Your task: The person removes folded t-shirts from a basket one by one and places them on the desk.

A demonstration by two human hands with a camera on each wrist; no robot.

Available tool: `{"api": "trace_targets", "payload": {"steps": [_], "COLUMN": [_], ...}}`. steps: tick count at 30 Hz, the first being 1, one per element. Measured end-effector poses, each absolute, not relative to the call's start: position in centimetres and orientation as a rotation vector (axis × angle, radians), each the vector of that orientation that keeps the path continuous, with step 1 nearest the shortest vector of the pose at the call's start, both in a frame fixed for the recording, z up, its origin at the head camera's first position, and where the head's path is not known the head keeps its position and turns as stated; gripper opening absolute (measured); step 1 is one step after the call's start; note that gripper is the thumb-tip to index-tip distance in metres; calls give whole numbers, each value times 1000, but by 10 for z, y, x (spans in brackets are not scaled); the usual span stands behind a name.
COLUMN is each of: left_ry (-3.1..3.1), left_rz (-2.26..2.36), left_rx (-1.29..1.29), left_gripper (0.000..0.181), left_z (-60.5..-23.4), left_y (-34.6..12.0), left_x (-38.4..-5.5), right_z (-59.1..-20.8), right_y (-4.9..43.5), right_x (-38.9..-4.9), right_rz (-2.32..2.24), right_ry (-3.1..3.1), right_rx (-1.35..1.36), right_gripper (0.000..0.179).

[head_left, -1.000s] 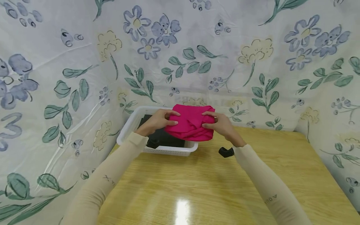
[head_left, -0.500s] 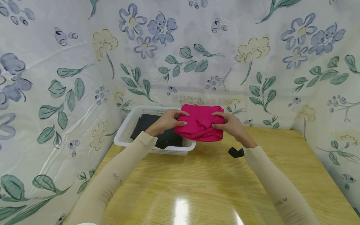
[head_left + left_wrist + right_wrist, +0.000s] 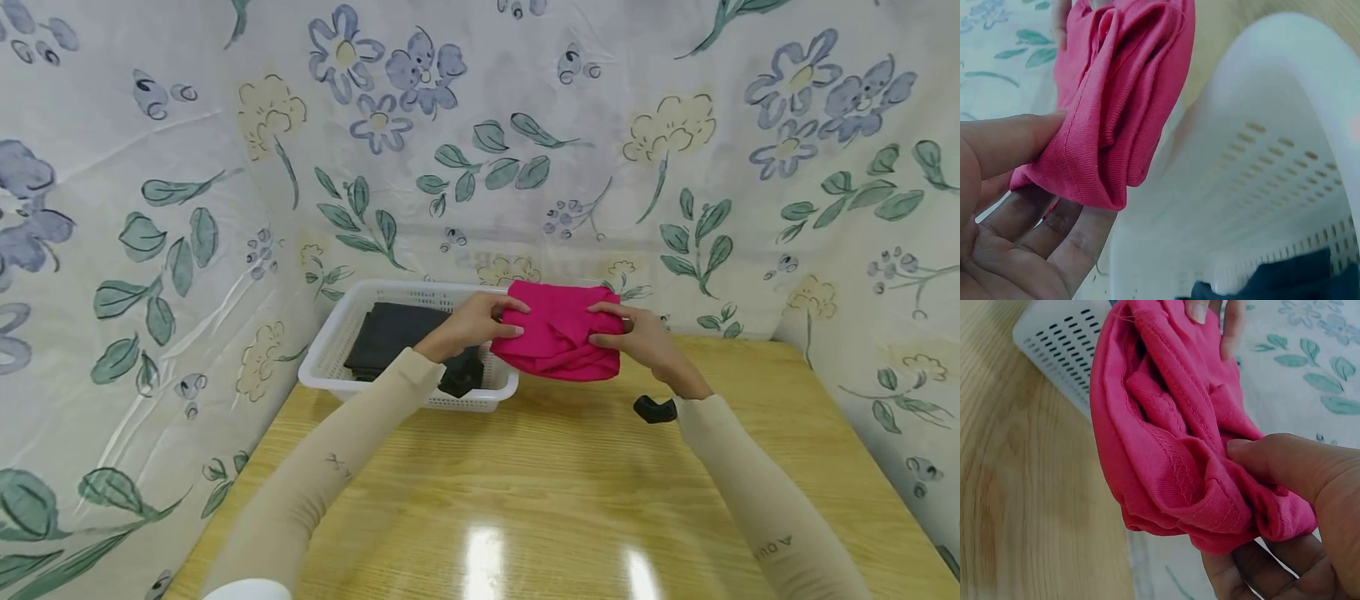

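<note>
A folded bright pink garment (image 3: 558, 329) is held up off the table between both hands, beside the basket's right end. My left hand (image 3: 474, 323) pinches its left edge, thumb on top and fingers beneath, as the left wrist view shows on the pink cloth (image 3: 1104, 112). At the opposite edge my right hand (image 3: 637, 337) grips it the same way; in the right wrist view, stitched hems and several layers of the garment (image 3: 1172, 437) show. A white perforated plastic basket (image 3: 330, 346) stands to the left, holding folded black cloth (image 3: 397, 333), partly hidden by the left forearm.
The wooden table (image 3: 480, 467) runs under everything, with basket at its back left. Floral-printed sheeting (image 3: 420, 192) hangs behind and along both sides. Dark wrist-worn pieces show below each wrist, such as the black piece (image 3: 655, 409) at the right sleeve.
Both hands have carried the pink garment to the right, from above the basket's right end to beside it. More of the black cloth is uncovered. The grip looks the same.
</note>
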State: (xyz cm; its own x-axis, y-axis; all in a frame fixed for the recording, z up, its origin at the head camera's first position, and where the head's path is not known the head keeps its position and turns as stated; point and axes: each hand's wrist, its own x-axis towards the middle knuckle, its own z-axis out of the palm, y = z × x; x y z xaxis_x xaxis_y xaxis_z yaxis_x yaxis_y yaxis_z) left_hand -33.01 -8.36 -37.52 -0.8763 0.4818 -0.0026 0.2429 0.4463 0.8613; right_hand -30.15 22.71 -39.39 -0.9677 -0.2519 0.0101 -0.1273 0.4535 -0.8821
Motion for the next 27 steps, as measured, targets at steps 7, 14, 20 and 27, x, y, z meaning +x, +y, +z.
{"api": "trace_targets", "payload": {"steps": [7,14,20,27], "left_ry": [2464,2494,2479,2460], "left_rz": [1346,1257,1210,1211], "left_rx": [669,694,704,691], "left_gripper": [39,40,40,39], "left_z": [-376,-378,-384,-393], "left_y": [-64,-43,-30,-18], "left_x": [-331,-332,-332,-338], "right_z": [-398,-405,-413,-425], "right_y": [246,264,274,282], "right_x": [-303,-302,-299,-302], "right_rz": [-1498,-1452,-1457,-1422], "right_ry": [2576,2617,2624,2673], "right_rx": [-289,-277,-257,-241], "right_gripper": [56,57,56,52]}}
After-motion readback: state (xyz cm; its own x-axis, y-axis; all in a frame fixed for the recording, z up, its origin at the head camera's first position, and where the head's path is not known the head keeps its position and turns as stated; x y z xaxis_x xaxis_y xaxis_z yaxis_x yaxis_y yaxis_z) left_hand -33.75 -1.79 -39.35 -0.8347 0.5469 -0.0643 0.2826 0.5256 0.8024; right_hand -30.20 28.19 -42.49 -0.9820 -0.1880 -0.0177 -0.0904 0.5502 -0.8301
